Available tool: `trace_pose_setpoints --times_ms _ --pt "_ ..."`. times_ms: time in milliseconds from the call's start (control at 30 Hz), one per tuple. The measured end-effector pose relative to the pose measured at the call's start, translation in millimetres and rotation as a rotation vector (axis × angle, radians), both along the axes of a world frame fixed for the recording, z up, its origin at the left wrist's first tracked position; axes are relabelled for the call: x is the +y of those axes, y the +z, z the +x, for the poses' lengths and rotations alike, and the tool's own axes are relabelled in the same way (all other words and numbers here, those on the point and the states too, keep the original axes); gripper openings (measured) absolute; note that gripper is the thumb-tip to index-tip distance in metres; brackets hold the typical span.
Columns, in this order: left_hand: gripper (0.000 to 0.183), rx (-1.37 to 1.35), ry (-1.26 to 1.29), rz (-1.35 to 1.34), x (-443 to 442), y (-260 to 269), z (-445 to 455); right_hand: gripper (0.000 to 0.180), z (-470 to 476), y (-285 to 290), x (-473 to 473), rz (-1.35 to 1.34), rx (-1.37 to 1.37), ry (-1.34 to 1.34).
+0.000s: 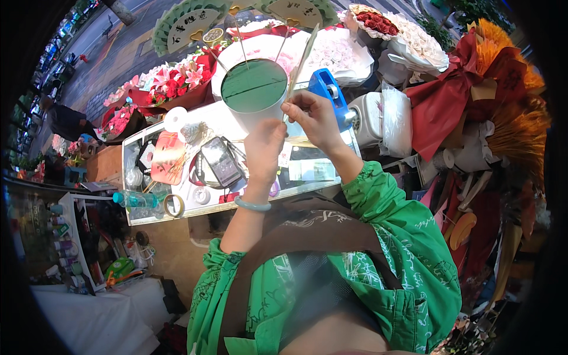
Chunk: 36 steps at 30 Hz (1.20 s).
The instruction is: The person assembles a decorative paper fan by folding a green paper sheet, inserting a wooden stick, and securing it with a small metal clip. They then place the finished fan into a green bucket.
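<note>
A white round bucket stands on the table before me, packed with green floral foam. Thin sticks rise from the foam, and paper fans with writing spread out beyond it. My right hand pinches the lower end of a thin stick that bears another fan, seen nearly edge-on at the bucket's right side. Close by, my left hand has its fingertips drawn together near the stick's lower end, in front of the bucket. Whether its fingers grip the stick is hidden.
On the glass-topped table lie a smartphone, a tape roll, a plastic bottle and a red card. A blue tape dispenser stands at the right. Wrapped bouquets line the far side. A person is at the far left.
</note>
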<state>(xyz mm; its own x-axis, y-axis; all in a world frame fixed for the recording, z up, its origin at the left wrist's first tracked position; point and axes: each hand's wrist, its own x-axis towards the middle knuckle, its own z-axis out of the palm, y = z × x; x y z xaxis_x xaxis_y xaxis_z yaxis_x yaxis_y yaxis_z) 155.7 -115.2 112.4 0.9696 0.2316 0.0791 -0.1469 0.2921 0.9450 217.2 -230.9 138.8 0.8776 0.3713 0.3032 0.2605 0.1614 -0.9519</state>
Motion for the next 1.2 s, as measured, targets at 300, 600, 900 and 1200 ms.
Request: trace_pose_setpoints --times_ms 300,600,900,1200 --pt "0.018 0.017 -0.216 -0.346 5 -3 -2 0.015 11 -6 -10 0.187 0.429 0.382" --pt "0.019 0.007 0.024 -0.078 -6 -2 4 0.012 6 -2 -7 -0.047 0.132 0.05" --pt "0.02 0.015 -0.31 -0.374 -1 4 -1 0.016 9 -1 -15 0.296 0.444 0.469" --pt "0.018 0.008 0.034 -0.043 -5 -1 -2 0.02 1 4 -9 0.078 0.214 0.092"
